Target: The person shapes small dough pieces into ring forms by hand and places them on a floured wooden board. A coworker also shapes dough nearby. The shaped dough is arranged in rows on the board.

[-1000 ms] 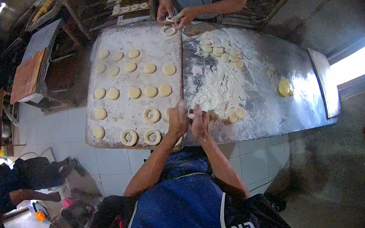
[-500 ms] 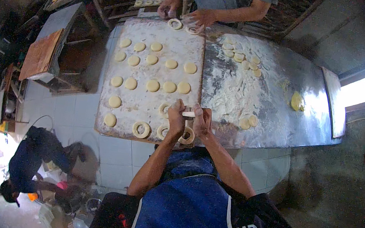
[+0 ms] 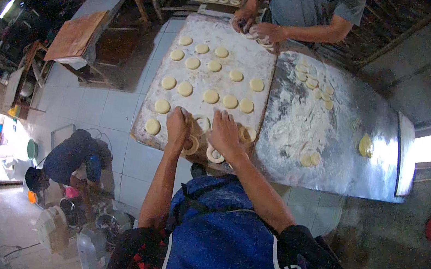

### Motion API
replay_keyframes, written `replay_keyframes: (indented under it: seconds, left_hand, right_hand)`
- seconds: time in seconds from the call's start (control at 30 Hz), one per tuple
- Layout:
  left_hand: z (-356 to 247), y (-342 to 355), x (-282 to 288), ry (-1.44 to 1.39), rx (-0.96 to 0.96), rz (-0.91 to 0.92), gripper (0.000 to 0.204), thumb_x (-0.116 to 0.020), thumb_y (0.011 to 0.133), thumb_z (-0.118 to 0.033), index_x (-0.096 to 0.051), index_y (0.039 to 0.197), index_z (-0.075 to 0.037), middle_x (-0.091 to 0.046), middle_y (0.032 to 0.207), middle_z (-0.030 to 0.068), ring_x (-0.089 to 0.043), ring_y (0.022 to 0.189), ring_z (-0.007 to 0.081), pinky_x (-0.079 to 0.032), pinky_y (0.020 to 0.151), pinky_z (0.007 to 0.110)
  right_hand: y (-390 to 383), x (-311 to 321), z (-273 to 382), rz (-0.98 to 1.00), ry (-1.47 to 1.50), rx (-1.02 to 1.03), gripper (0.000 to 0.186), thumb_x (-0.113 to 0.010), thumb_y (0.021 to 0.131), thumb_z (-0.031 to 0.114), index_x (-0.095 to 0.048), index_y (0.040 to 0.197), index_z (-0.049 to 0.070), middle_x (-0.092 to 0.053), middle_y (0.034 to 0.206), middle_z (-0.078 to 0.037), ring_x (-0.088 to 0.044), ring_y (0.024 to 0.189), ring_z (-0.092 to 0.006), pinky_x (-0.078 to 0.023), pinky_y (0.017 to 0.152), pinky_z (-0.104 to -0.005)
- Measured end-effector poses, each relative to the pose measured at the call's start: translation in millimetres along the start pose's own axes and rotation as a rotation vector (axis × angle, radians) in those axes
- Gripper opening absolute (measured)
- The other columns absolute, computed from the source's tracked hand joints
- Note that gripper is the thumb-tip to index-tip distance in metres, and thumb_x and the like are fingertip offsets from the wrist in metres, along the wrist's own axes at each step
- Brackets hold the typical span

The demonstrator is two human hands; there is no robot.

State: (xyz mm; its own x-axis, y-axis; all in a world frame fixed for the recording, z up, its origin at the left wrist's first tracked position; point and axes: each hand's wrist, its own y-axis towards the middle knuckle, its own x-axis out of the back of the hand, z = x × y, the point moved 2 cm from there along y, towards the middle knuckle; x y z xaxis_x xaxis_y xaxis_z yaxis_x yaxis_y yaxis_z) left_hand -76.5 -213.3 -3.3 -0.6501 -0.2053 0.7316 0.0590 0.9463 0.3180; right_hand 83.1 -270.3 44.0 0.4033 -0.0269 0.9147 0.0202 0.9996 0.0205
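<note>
Both forearms reach up over the blue apron (image 3: 216,245), the left one nearly straight ahead, the right one slanting inward from the lower right. The left hand (image 3: 177,125) is low over the floured board (image 3: 254,57), back upward, fingers bent down; its fingertips are hidden, so I cannot tell whether it grasps anything. The right hand (image 3: 224,134) also has its back upward, fingers pointing forward and slightly apart at the tips; I cannot tell if it is pinching dough or released. Between the two hands, on the board, is a dough ring (image 3: 202,117). Other rings are just below the left hand, below the right hand and close to its right. Rows of round dough discs (image 3: 210,96) spread beyond the fingers, and the metal counter (image 3: 353,173) with scattered flour (image 3: 296,129) is to the right.
</note>
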Motion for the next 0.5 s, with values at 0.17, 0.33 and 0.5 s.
replay_keyframes:
  seconds: [0.17,0.33,0.5]
  left_hand:
    - [14.1,-8.8,-1.0,-0.278,0.027,0.199,0.019,-0.072,0.079,-0.018,-0.065,0.088,-0.004,-0.065,0.081,0.0124,-0.06,0.076,0.0333,-0.045,0.066,0.047]
    - [12.2,-14.0,-4.8,-0.048,-0.028,0.076,0.016,-0.073,0.075,-0.016,-0.067,0.089,-0.01,-0.064,0.081,0.0108,-0.06,0.076,0.0331,-0.044,0.067,0.045]
    - [2.5,-20.0,4.7,-0.122,-0.006,0.011,0.017,-0.071,0.076,-0.015,-0.067,0.09,-0.01,-0.063,0.081,0.0111,-0.058,0.082,0.0348,-0.043,0.071,0.046]
  right_hand:
    - [-16.1,-14.2,2.1,0.067,-0.03,0.186,0.042,-0.06,0.077,0.015,-0.056,0.117,0.001,-0.054,0.117,-0.023,-0.05,0.112,-0.0392,-0.044,0.092,-0.0508]
    - [-13.6,-7.6,9.3,0.118,-0.071,0.188,0.036,-0.06,0.077,0.016,-0.062,0.111,0.006,-0.056,0.114,-0.02,-0.051,0.11,-0.0372,-0.043,0.092,-0.0496]
    - [25.4,-13.5,26.1,-0.067,0.06,0.284,0.033,-0.057,0.079,0.015,-0.062,0.109,0.002,-0.059,0.107,-0.021,-0.054,0.108,-0.0377,-0.043,0.095,-0.0473]
